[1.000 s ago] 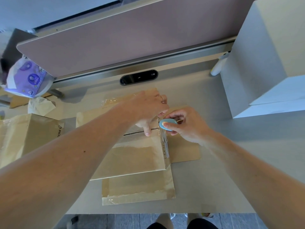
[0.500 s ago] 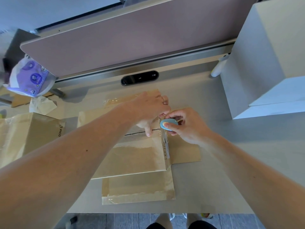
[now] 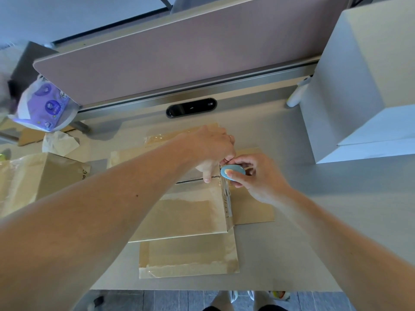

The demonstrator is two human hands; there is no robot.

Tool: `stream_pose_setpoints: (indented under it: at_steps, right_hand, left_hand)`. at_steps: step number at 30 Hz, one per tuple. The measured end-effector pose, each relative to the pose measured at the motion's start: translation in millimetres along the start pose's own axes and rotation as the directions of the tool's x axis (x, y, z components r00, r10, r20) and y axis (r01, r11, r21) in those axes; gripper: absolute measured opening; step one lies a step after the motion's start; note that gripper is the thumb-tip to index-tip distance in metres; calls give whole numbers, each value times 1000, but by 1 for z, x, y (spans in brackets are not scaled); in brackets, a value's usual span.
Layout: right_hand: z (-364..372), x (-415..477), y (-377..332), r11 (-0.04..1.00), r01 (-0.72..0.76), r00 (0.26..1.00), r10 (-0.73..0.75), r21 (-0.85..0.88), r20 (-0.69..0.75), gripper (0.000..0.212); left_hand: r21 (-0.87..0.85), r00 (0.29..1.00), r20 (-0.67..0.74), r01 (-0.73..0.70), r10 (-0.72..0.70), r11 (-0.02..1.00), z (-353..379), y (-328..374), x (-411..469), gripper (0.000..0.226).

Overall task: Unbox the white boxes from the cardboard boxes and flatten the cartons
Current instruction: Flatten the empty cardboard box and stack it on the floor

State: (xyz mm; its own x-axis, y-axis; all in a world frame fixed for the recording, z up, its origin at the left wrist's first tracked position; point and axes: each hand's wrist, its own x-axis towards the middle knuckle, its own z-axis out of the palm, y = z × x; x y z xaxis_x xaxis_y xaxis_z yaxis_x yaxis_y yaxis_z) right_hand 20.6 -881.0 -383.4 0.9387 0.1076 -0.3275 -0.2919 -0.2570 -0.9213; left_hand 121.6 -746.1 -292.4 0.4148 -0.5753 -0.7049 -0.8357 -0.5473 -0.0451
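Grey table [image 3: 336, 221] fills the view, backed at 12 o'clock by a mauve divider panel [image 3: 179, 59]. At its centre stands a brown carton [image 3: 184, 212], its top closed and glossy with clear tape [image 3: 226, 203], with loose flaps [image 3: 188, 259] lying flat on the table at 6, 3 and 12 o'clock around it. A dark slit [image 3: 193, 181] runs across the top.

The left hand [image 3: 213, 151] grips the carton's top right edge, thumb pressed down beside the slit and fingers curled over the edge. Touching it at 3 o'clock, the right hand [image 3: 258, 178] pinches a small blue oval cutter [image 3: 232, 172] between thumb and fingers, set against the taped corner.

The step in hand looks like slitting the tape so that the carton can be opened out and flattened. Next, the cutter probably needs to be drawn down the taped right edge toward 6 o'clock while the left hand steadies the top, its fingers kept clear of the blade's path. Whether anything remains inside cannot be told.

A large white box [image 3: 359, 86] stands at 2 o'clock, well apart, and a second taped carton [image 3: 33, 180] waits at 9 o'clock.
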Motion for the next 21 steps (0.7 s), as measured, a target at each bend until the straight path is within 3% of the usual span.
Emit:
stream_pose_setpoints:
  at_steps: [3,16,21]
  right_hand:
    - [1,1,-1,1000,-1,1000,1,2,6,20]
    - [-5,-10,-9,999,-14,997,17,-43,69,20]
    - [-6,-17,-2,999,-44,999,44,-25,-20,19]
  left_hand:
    - [-18,999,41,19,-19,1000,-3,-1,1,46]
    - [-60,1000,-24,17,-19,998,3,-1,1,47]
    - [-145,991,-134,12,-32,989,14,-3,-7,47]
